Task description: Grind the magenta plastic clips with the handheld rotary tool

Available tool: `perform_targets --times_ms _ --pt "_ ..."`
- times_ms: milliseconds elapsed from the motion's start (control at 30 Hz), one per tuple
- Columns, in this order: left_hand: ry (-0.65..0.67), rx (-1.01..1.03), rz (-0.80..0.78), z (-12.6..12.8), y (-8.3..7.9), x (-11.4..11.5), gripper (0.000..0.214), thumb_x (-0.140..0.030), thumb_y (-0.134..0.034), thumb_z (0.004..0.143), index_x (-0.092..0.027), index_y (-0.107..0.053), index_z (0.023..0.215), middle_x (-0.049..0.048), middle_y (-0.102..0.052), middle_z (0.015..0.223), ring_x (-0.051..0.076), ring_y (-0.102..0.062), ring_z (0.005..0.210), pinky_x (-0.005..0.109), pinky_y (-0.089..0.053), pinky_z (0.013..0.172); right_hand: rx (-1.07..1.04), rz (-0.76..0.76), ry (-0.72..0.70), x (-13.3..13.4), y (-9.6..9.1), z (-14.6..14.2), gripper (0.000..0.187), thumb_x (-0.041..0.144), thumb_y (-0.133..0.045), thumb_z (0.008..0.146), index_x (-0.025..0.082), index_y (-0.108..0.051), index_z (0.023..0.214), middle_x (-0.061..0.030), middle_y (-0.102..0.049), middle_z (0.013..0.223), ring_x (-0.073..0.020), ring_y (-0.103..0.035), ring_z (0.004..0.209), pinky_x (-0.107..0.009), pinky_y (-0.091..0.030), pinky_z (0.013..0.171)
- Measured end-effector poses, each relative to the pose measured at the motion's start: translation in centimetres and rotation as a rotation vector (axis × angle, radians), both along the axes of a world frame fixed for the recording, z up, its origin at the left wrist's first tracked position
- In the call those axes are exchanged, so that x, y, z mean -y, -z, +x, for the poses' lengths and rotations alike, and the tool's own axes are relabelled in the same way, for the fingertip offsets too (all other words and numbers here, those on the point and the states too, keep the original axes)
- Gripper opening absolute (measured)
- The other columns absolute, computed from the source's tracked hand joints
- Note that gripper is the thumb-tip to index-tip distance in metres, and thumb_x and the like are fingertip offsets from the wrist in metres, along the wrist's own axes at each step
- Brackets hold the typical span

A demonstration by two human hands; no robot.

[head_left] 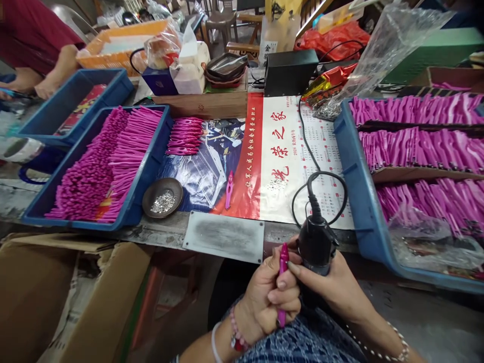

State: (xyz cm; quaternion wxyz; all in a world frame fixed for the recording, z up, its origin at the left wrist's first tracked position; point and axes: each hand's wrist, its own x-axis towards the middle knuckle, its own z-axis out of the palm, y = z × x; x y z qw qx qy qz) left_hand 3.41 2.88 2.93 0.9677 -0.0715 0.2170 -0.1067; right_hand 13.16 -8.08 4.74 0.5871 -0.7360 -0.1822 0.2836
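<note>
Two things I hold, lower centre: pink piece point(283, 259) in left hand point(274, 295), black tool point(316, 244) in right hand point(335, 285); centre poster point(254, 151) reads "光荣之家", "2026".

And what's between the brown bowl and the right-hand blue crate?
The head view shows a lone pink piece, scattered tiny bits and looped black cord, over the printed sheet.

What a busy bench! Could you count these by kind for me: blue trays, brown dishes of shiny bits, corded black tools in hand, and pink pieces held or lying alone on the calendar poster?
Blue trays: 3
Brown dish of shiny bits: 1
Corded black tool, in the right hand: 1
Pink pieces, one in the left hand, one on the calendar poster: 2
Total: 7
</note>
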Motion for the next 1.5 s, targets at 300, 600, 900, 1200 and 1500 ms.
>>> perform_targets --times_ms 300,600,900,1200,1500 --pt "0.005 0.008 -0.052 -0.1 0.3 0.2 0.024 -0.032 -0.079 0.081 -0.01 -0.07 0.086 -0.0092 -0.039 0.048 0.001 -0.005 0.036 0.01 -0.018 0.035 -0.064 -0.025 -0.065 0.3 0.5 0.2 0.03 0.038 -0.077 0.075 0.018 -0.069 0.096 -0.0067 -0.074 0.088 -0.0225 -0.071 0.077 -0.028 -0.058 0.072" --pt "0.036 0.064 -0.054 -0.1 0.6 0.0 0.026 -0.036 -0.076 0.083 -0.011 -0.072 0.09 -0.0093 -0.038 0.047 0.001 -0.006 0.035 0.012 -0.015 0.034 -0.064 -0.037 -0.073 0.6 0.9 0.3 0.034 0.041 -0.078 0.075 0.019 -0.068 0.1 -0.0065 -0.073 0.094 -0.0248 -0.071 0.085 -0.033 -0.057 0.079" --pt "0.001 -0.007 -0.105 -0.4 1.4 0.0 0.024 -0.032 -0.078 0.082 -0.011 -0.07 0.09 -0.0099 -0.038 0.05 -0.001 -0.016 0.035 0.01 -0.016 0.036 -0.16 -0.079 -0.057 0.1 1.5 0.3 0.037 0.044 -0.076 0.073 0.017 -0.065 0.096 -0.0065 -0.071 0.088 -0.0257 -0.068 0.083 -0.035 -0.054 0.078" --pt "-0.014 -0.039 -0.078 -0.1 1.5 -0.3 0.019 -0.029 -0.064 0.093 -0.011 -0.071 0.093 -0.0082 -0.039 0.052 -0.001 -0.023 0.035 0.011 -0.017 0.037 -0.2 -0.054 -0.036 -0.3 2.6 0.2 0.035 0.042 -0.076 0.074 0.016 -0.066 0.095 -0.0067 -0.072 0.087 -0.024 -0.066 0.082 -0.033 -0.053 0.076" --pt "0.008 0.097 -0.016 0.3 0.9 -0.4 0.032 -0.041 -0.054 0.098 -0.013 -0.07 0.104 -0.0105 -0.032 0.049 0.0 -0.002 0.034 0.013 -0.01 0.036 -0.184 0.027 -0.008 0.5 0.1 1.3 0.039 0.046 -0.082 0.075 0.017 -0.068 0.098 -0.0089 -0.072 0.095 -0.0238 -0.069 0.081 -0.031 -0.058 0.074"
